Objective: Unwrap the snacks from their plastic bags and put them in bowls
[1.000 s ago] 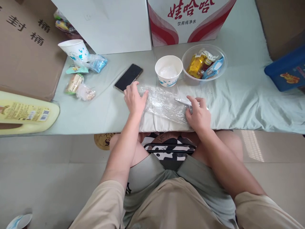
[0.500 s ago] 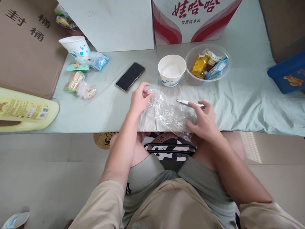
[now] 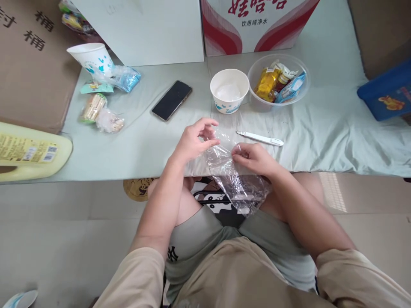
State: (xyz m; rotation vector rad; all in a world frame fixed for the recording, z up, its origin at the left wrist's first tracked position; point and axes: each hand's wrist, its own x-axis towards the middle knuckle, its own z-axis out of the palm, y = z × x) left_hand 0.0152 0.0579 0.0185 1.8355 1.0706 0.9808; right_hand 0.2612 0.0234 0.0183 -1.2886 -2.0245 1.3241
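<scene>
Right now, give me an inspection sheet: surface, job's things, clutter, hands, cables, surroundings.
Surface: wrinkled pale-green cloth
Job's things: clear crinkled plastic film, hanging past the cloth's near edge; slim white tool, lying on the cloth, unheld
Clutter: black rectangular phone; blue-printed white paper bowl; round clear plastic tub holding coloured packets
Hands: left hand at the film's upper end, grip unclear; right hand pinching the film
Cables: nothing seen
Surroundings: brown cardboard box; red-and-white carton; blue container

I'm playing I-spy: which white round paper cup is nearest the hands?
The white round paper cup beside the clear round plastic bowl. The others are farther: one by the brown cardboard box, one at bottom left.
</scene>
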